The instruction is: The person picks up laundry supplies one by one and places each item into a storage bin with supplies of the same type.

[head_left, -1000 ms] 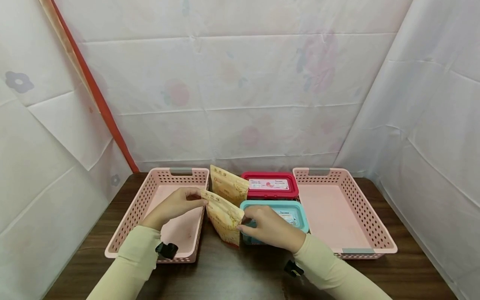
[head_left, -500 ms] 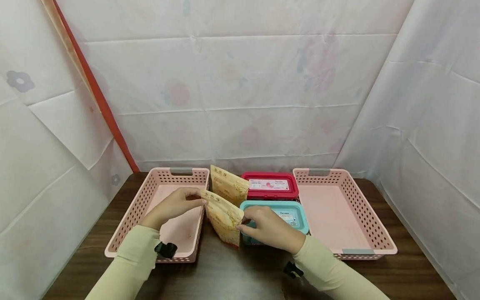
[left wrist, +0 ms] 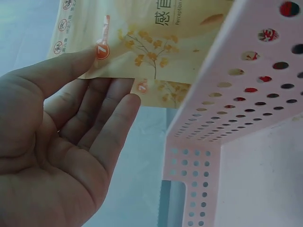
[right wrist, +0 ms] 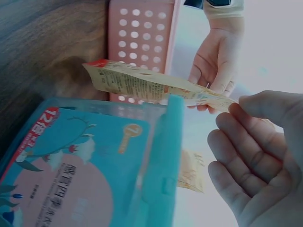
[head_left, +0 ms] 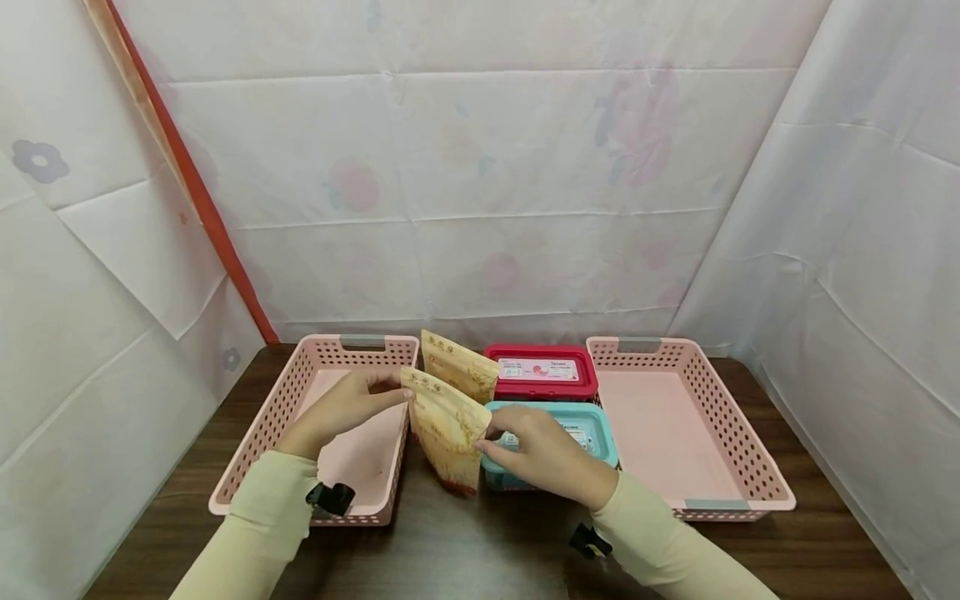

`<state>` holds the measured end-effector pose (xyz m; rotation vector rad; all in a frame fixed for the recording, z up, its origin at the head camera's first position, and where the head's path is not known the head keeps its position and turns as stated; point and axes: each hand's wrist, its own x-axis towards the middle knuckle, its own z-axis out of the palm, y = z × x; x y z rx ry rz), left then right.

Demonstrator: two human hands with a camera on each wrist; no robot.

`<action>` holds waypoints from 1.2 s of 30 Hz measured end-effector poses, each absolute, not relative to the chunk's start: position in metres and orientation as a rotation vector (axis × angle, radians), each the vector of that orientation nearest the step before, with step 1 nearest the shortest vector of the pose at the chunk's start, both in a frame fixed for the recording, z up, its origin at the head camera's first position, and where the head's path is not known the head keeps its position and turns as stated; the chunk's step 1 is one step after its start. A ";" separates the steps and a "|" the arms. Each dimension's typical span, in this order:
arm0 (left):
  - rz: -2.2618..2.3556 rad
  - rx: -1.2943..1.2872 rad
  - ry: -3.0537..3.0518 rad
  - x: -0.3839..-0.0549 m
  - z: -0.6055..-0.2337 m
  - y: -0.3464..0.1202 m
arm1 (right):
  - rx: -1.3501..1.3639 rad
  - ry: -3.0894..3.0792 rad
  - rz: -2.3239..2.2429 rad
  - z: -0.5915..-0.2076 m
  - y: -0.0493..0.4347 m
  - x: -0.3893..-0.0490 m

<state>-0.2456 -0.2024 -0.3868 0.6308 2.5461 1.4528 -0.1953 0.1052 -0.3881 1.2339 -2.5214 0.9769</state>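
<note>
The front yellow pouch point(head_left: 444, 433) has risen a little, its top corners pinched by the left hand point(head_left: 341, 414) and right hand point(head_left: 551, 454), between the left pink basket point(head_left: 266, 429) and the teal-lidded box point(head_left: 592, 421). Just behind stands a second pouch point(head_left: 459, 367), beside a red-lidded box point(head_left: 540, 369); the right pink basket point(head_left: 667, 433) sits on the worktop point(head_left: 450, 554).

Plain, pale cream-yellow long sleeves point(head_left: 258, 517), close-fitting and softly creased, end just above the person's bare left hand point(head_left: 339, 414) and right hand point(head_left: 551, 458); a small black device point(head_left: 332, 498) sits near each wrist.
</note>
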 end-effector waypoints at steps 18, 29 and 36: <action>1.599 0.563 2.578 -0.234 -0.362 -0.198 | 1.215 -2.303 1.108 -0.369 0.105 -0.191; 1.663 0.567 2.617 -0.229 -0.350 -0.195 | 1.207 -2.206 1.162 -0.360 0.106 -0.191; 1.684 0.519 2.610 -0.226 -0.344 -0.193 | 1.188 -2.205 1.184 -0.356 0.106 -0.191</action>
